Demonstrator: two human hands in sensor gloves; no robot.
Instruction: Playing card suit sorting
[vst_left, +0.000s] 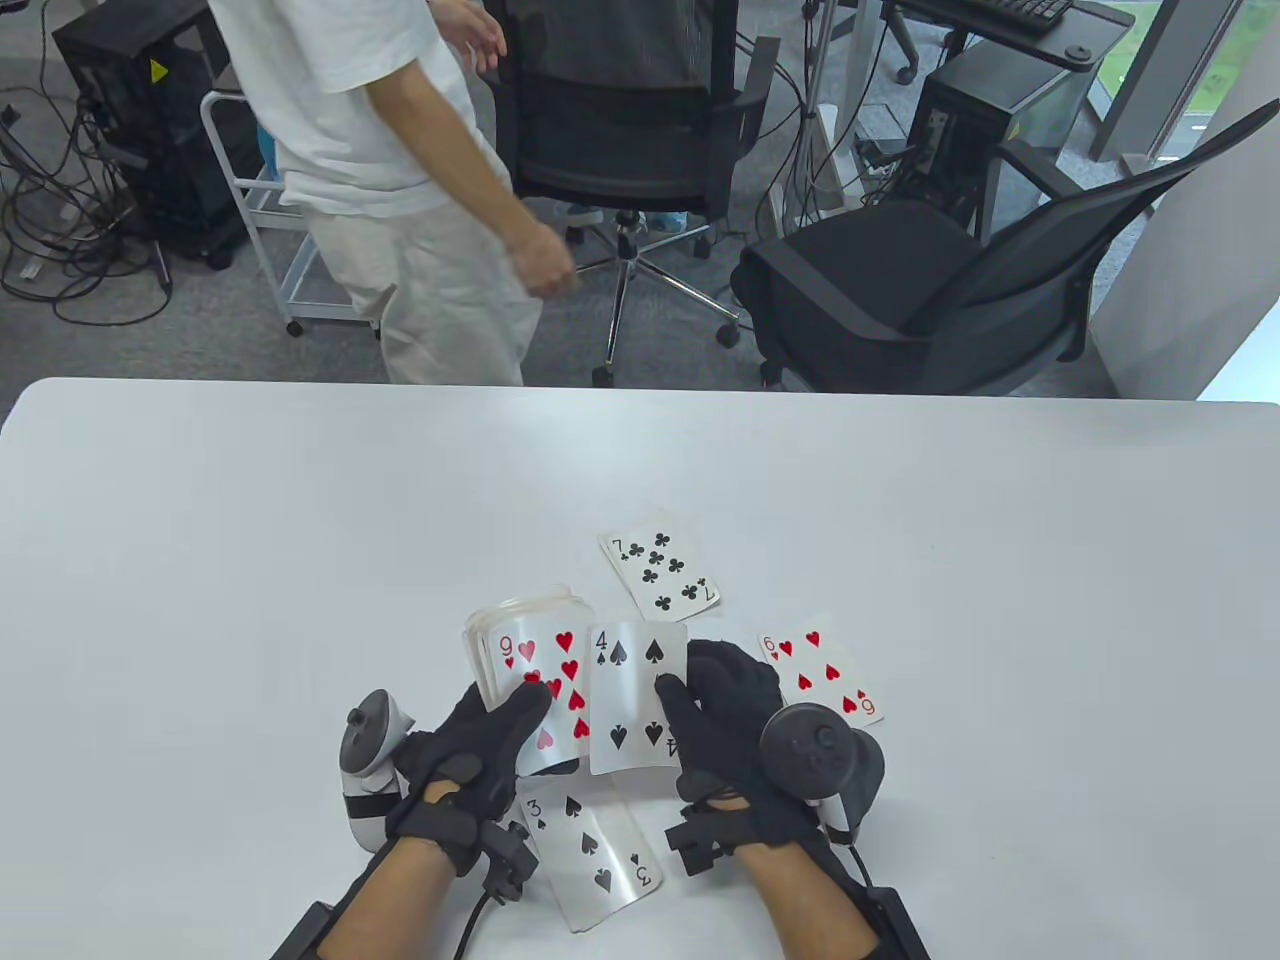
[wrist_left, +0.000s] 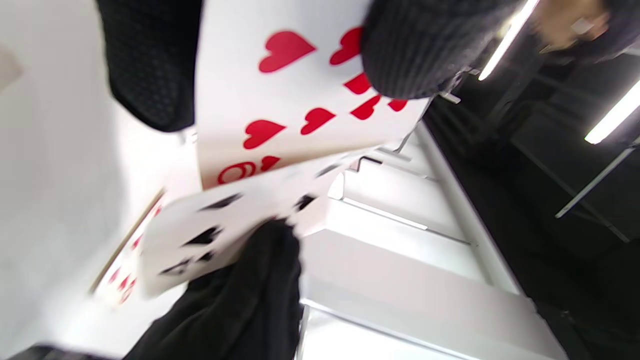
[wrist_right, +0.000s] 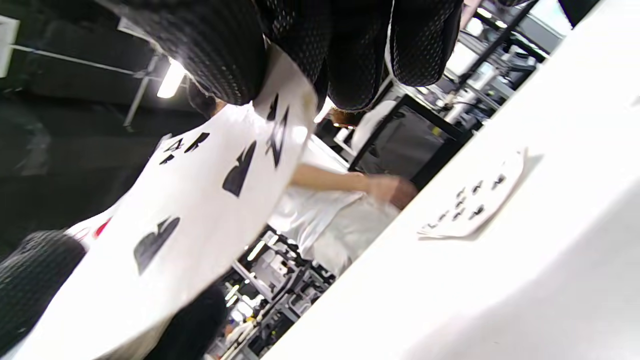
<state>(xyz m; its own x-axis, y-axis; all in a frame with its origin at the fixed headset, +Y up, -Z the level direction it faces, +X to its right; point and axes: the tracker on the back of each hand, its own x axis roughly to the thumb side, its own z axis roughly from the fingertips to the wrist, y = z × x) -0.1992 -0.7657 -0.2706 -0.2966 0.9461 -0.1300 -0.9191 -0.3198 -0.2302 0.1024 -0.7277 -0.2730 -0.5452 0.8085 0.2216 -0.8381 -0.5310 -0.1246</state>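
Cards sit fanned between both hands: the left hand grips the deck, nine of hearts on top; the right hand pinches the four of spades. Lay it squarely on the three of spades on the tabletop.

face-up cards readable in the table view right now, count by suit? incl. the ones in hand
Spades: 2, the 4 of spades pinched by the right hand and the 3 of spades on the table.
Hearts: 2, the 9 of hearts atop the deck in the left hand and the 6 of hearts.
Clubs: 1, the 7 of clubs.
Diamonds: 0.
Total: 5.
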